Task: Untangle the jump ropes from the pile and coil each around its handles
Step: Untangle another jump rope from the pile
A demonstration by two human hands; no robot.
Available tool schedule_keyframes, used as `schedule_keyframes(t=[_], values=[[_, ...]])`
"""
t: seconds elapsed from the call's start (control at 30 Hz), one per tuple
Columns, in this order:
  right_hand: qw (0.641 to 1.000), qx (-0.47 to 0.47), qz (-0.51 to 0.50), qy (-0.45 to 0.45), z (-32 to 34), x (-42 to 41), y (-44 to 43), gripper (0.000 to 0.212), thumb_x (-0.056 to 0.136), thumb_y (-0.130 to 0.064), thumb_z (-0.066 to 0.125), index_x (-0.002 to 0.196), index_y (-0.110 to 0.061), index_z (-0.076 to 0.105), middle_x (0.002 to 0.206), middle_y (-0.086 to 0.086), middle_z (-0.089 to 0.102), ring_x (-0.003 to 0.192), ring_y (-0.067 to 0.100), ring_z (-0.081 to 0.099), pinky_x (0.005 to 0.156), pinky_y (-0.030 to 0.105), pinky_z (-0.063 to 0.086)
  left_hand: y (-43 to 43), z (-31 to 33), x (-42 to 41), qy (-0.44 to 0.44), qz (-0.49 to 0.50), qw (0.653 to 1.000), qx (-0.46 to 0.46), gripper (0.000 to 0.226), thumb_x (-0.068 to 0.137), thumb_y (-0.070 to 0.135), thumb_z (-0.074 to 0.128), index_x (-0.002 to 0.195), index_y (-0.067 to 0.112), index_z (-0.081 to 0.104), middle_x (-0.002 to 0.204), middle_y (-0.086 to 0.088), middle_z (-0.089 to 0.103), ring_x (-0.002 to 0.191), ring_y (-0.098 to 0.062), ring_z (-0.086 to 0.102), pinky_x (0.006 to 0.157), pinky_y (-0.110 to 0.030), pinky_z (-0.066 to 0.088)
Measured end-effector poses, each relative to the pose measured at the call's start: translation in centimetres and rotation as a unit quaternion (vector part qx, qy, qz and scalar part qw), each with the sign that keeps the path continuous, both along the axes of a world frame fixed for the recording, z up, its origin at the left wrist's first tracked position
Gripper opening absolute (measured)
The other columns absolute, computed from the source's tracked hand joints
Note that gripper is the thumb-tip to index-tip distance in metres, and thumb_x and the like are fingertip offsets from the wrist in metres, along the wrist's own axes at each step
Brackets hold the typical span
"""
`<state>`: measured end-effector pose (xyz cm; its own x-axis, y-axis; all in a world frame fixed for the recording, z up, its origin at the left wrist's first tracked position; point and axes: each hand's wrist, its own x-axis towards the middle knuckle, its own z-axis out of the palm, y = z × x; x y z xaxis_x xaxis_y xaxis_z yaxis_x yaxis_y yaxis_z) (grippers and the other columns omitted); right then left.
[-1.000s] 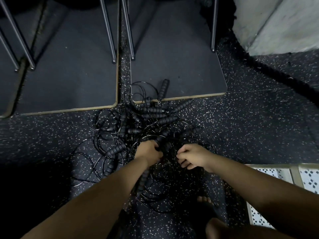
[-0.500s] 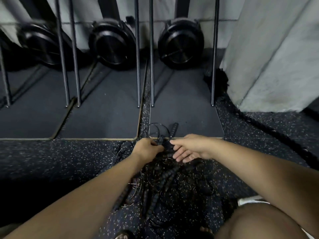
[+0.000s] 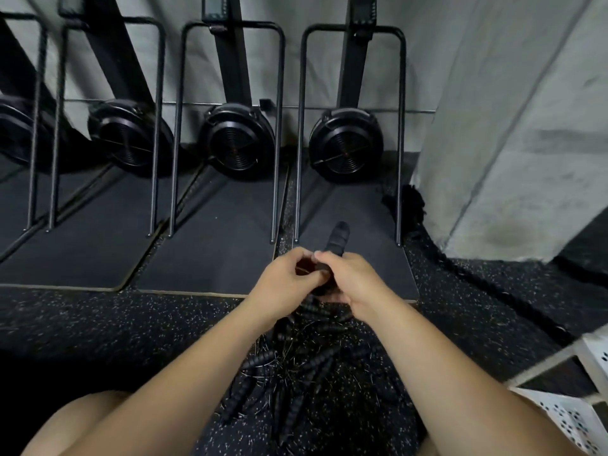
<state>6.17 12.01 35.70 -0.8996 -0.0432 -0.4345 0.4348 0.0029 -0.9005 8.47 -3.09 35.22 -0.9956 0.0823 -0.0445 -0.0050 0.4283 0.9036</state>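
A tangled pile of black jump ropes point(image 3: 306, 366) with ribbed handles and thin cords hangs and lies below my hands, over the speckled floor. My right hand point(image 3: 348, 278) grips one ribbed black handle point(image 3: 337, 238), whose end sticks up past my fingers. My left hand point(image 3: 284, 279) is curled beside it and pinches the cord or handle base right next to the right hand. The spot where the two hands meet is partly hidden by my fingers.
Dark mats point(image 3: 214, 258) with upright metal rails point(image 3: 399, 143) and round black fan wheels point(image 3: 345, 144) stand ahead against the wall. A grey pillar point(image 3: 513, 143) rises at the right. A white perforated basket point(image 3: 572, 406) sits low right. My knees fill the bottom corners.
Both hands have lifted the rope bundle off the floor and come together. The right hand, open earlier, has closed on a handle. The view has tilted upward toward the wall.
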Motion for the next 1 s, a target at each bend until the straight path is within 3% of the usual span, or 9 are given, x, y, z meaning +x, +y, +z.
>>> schedule_keyframes(t=[0.13, 0.3, 0.4, 0.47, 0.53, 0.63, 0.73, 0.83, 1.0], values=[[0.997, 0.018, 0.077, 0.002, 1.8, 1.7, 0.7, 0.019, 0.103, -0.021, 0.068, 0.116, -0.007, 0.069, 0.095, 0.014, 0.077, 0.077, 0.026, 0.074, 0.062, 0.037, 0.063, -2.3, 1.9, 0.9, 0.071, 0.033, 0.996, -0.038, 0.035, 0.093, 0.016, 0.068, 0.119, 0.040, 0.065, 0.123, 0.016, 0.064, 0.106, 0.004, 0.064, 0.094, -0.027, 0.053], [0.940, 0.209, 0.261, 0.067, 3.2, 3.6, 1.1, 0.018, 0.096, -0.013, 0.069, 0.109, -0.001, 0.066, 0.078, 0.002, 0.068, 0.059, 0.015, 0.054, 0.049, 0.026, 0.041, -5.4, 2.3, 2.0, 0.092, -0.059, 0.992, -0.069, 0.069, 0.092, -0.007, 0.062, 0.145, 0.037, 0.052, 0.143, 0.022, 0.058, 0.135, 0.009, 0.051, 0.114, -0.025, 0.043], [0.914, 0.248, 0.301, 0.114, 4.7, 3.9, 1.0, 0.013, 0.089, -0.015, 0.071, 0.097, -0.005, 0.067, 0.071, 0.000, 0.066, 0.060, 0.018, 0.053, 0.054, 0.029, 0.041, -5.9, 1.0, 2.5, 0.049, -0.075, 0.995, -0.037, 0.067, 0.090, -0.009, 0.064, 0.134, 0.041, 0.061, 0.130, 0.018, 0.070, 0.117, -0.013, 0.068, 0.106, -0.045, 0.055], [0.899, 0.262, 0.316, 0.151, 5.7, 3.9, 1.4, 0.011, 0.086, -0.015, 0.071, 0.093, -0.007, 0.069, 0.068, 0.000, 0.066, 0.056, 0.017, 0.052, 0.059, 0.033, 0.042, -5.5, 0.6, 2.3, 0.035, -0.048, 0.998, -0.015, 0.055, 0.088, -0.004, 0.069, 0.123, 0.039, 0.067, 0.115, 0.013, 0.075, 0.104, -0.021, 0.071, 0.100, -0.049, 0.057], [0.907, 0.222, 0.315, 0.166, 6.6, 3.8, 2.1, 0.009, 0.088, -0.010, 0.071, 0.097, -0.010, 0.072, 0.068, 0.000, 0.064, 0.055, 0.016, 0.049, 0.055, 0.033, 0.038, -5.2, 0.7, 1.8, 0.021, -0.027, 0.999, 0.028, 0.037, 0.090, 0.007, 0.075, 0.113, 0.035, 0.070, 0.108, 0.007, 0.077, 0.103, -0.015, 0.072, 0.103, -0.045, 0.056], [0.950, 0.049, 0.251, 0.179, 7.4, 3.2, 3.6, 0.021, 0.096, 0.001, 0.064, 0.112, -0.008, 0.073, 0.069, -0.001, 0.058, 0.052, 0.012, 0.042, 0.048, 0.028, 0.025, -5.2, 0.1, 1.3, -0.007, -0.024, 0.998, 0.059, 0.006, 0.102, 0.022, 0.070, 0.106, 0.025, 0.071, 0.107, 0.000, 0.079, 0.101, -0.011, 0.072, 0.108, -0.048, 0.051], [0.961, -0.097, 0.144, 0.216, 7.4, 2.1, 4.7, 0.021, 0.098, 0.005, 0.057, 0.113, -0.002, 0.070, 0.070, 0.003, 0.051, 0.052, 0.014, 0.038, 0.049, 0.031, 0.022, -5.2, -0.7, 0.9, -0.022, -0.029, 0.999, 0.030, 0.014, 0.106, 0.035, 0.063, 0.100, 0.024, 0.069, 0.100, 0.002, 0.079, 0.097, -0.022, 0.071, 0.105, -0.048, 0.053], [0.954, -0.189, 0.037, 0.228, 7.2, 1.1, 5.4, 0.018, 0.096, -0.001, 0.057, 0.111, -0.003, 0.067, 0.073, 0.004, 0.051, 0.054, 0.014, 0.038, 0.050, 0.029, 0.025, -4.8, -1.3, 0.8, -0.033, -0.059, 0.998, 0.011, 0.018, 0.106, 0.038, 0.062, 0.095, 0.024, 0.064, 0.093, 0.003, 0.077, 0.075, -0.018, 0.057, 0.083, -0.039, 0.047], [0.953, -0.174, -0.043, 0.243, 6.7, 0.8, 5.8, 0.009, 0.097, -0.006, 0.061, 0.104, -0.010, 0.066, 0.079, 0.005, 0.059, 0.060, 0.016, 0.049, 0.052, 0.027, 0.036, -3.7, -1.5, 1.1, -0.023, -0.081, 0.994, -0.066, 0.018, 0.108, 0.033, 0.061, 0.096, 0.021, 0.065, 0.082, 0.017, 0.069, 0.070, 0.001, 0.053, 0.074, -0.025, 0.041]])
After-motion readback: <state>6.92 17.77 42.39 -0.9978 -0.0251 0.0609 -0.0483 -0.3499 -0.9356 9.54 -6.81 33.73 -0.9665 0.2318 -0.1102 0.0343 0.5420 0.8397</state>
